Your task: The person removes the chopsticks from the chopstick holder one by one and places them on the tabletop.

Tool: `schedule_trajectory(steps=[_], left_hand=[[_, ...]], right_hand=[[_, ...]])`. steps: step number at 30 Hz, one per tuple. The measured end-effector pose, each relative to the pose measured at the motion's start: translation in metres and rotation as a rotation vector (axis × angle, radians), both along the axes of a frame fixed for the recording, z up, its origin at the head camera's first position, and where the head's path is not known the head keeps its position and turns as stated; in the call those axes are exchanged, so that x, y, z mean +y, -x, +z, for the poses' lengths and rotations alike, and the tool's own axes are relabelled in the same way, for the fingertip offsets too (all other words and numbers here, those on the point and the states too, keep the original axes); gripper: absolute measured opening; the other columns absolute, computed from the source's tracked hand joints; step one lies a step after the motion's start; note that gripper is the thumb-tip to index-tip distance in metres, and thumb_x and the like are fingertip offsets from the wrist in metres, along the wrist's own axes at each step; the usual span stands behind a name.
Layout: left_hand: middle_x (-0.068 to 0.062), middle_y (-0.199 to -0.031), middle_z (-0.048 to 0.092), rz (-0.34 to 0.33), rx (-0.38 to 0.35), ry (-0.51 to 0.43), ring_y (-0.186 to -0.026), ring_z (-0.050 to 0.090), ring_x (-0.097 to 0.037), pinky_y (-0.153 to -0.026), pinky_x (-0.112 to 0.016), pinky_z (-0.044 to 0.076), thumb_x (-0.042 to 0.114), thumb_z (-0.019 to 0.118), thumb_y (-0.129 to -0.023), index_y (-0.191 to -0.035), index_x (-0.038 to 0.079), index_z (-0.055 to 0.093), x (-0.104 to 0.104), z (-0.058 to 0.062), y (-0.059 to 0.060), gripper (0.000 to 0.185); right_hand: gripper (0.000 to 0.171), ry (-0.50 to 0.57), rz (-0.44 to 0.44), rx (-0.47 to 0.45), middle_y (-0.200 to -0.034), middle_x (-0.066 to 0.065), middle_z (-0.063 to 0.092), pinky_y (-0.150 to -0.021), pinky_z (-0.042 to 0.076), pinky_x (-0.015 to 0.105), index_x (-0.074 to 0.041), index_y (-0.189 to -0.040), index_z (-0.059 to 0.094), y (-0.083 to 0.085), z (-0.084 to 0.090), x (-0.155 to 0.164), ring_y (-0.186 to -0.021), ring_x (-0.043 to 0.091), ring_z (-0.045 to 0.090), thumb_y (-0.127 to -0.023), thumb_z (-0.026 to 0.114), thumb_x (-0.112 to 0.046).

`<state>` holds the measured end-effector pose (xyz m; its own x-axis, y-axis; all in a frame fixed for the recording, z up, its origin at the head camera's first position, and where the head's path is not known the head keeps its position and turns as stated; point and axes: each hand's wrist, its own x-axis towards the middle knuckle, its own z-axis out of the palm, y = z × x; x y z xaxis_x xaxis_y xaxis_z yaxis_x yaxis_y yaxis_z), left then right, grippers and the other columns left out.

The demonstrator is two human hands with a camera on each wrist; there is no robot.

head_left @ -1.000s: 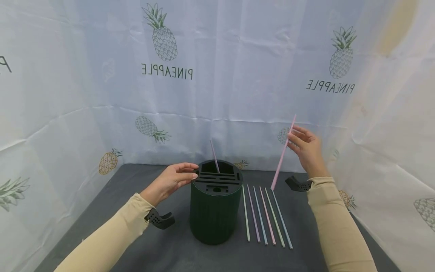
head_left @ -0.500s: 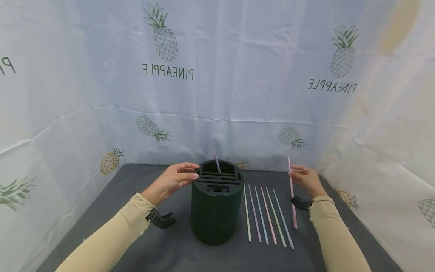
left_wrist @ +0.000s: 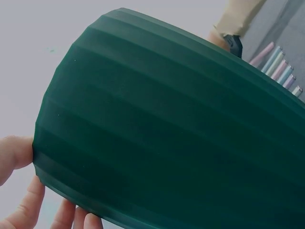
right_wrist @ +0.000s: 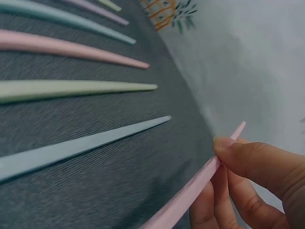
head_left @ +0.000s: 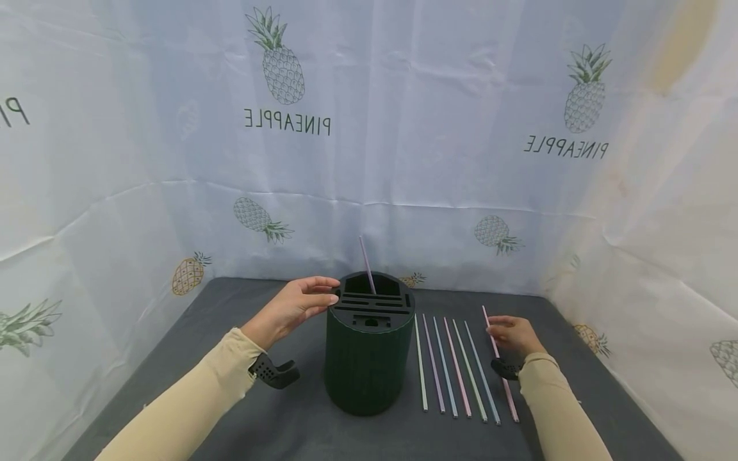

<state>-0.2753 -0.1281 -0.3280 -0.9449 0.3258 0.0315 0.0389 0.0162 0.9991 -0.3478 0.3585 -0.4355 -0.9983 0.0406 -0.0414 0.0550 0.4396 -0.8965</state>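
A dark green, ribbed utensil holder (head_left: 366, 365) stands upright on the table, with slots and an opening in its black top. My left hand (head_left: 291, 307) touches the left side of its rim with thumb and fingertips, as the left wrist view also shows. A purple chopstick (head_left: 367, 264) leans in the holder's back opening. My right hand (head_left: 515, 335) pinches a pink chopstick (right_wrist: 190, 191) between thumb and fingers near its thin end. That chopstick lies low over the table, right of a row of several chopsticks; whether its whole length touches the table I cannot tell.
The row includes a blue chopstick (head_left: 483, 374) at its right end and a pale green chopstick (head_left: 421, 365) beside the holder. A dark grey cloth (head_left: 277, 416) covers the table. White pineapple-print curtains (head_left: 403, 128) hang behind and at both sides.
My right hand has lowered the pink chopstick from a raised, tilted position to table level, right of the row and roughly in line with it. The left hand has stayed at the holder's rim.
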Motion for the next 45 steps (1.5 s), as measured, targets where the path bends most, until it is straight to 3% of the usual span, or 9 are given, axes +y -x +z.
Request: schedule_trajectory(steps=[12,19,26,35,42,45], left_hand=[[-0.017,-0.136,0.046,0.024,0.002,0.006,-0.116,0.055,-0.021,-0.111,-0.046,0.039,0.009,0.066,-0.091,-0.133,0.0,0.052,0.001,0.001,0.0,0.045],[-0.017,-0.137,0.046,0.022,-0.004,-0.001,-0.115,0.056,-0.02,-0.111,-0.046,0.038,0.009,0.066,-0.091,-0.133,-0.001,0.052,0.001,0.001,0.0,0.045],[-0.017,-0.138,0.045,0.019,-0.002,0.001,-0.117,0.055,-0.021,-0.112,-0.046,0.038,0.009,0.066,-0.091,-0.134,-0.001,0.052,0.001,0.001,0.001,0.046],[-0.017,-0.137,0.045,0.015,-0.005,-0.003,-0.116,0.056,-0.02,-0.112,-0.046,0.038,0.009,0.066,-0.091,-0.133,-0.001,0.052,0.001,0.0,0.001,0.046],[-0.018,-0.138,0.045,0.011,-0.001,0.003,-0.114,0.056,-0.019,-0.112,-0.047,0.037,0.009,0.065,-0.092,-0.134,-0.001,0.051,0.002,0.0,0.0,0.046],[-0.018,-0.139,0.045,0.009,-0.001,0.004,-0.116,0.056,-0.02,-0.112,-0.047,0.038,0.009,0.065,-0.092,-0.134,-0.001,0.051,0.001,0.0,0.0,0.046]], right_hand=[[0.04,0.003,0.001,-0.04,-0.083,0.005,0.07,-0.063,0.057,0.028,0.019,-0.118,0.057,0.01,-0.026,-0.005,-0.07,0.012,0.063,-0.085,0.07,0.0],[0.035,-0.024,-0.039,-0.06,-0.077,0.005,0.069,-0.061,0.058,0.028,0.019,-0.113,0.06,0.01,-0.025,-0.013,-0.066,0.011,0.062,-0.083,0.07,0.004],[0.033,-0.085,-0.057,-0.067,-0.082,0.01,0.07,-0.066,0.06,0.032,0.018,-0.111,0.061,0.007,-0.021,-0.019,-0.069,0.012,0.065,-0.082,0.069,0.006],[0.033,-0.075,-0.078,-0.081,-0.084,0.012,0.07,-0.067,0.06,0.032,0.017,-0.11,0.061,0.005,-0.021,-0.019,-0.069,0.012,0.066,-0.08,0.071,0.006],[0.043,-0.029,-0.043,-0.064,-0.091,0.019,0.071,-0.072,0.06,0.036,0.02,-0.119,0.055,0.007,-0.02,-0.013,-0.075,0.017,0.068,-0.083,0.07,0.003],[0.048,-0.002,-0.031,-0.038,-0.106,0.026,0.068,-0.077,0.059,0.038,0.018,-0.127,0.051,0.006,-0.008,-0.014,-0.086,0.02,0.069,-0.087,0.068,-0.003]])
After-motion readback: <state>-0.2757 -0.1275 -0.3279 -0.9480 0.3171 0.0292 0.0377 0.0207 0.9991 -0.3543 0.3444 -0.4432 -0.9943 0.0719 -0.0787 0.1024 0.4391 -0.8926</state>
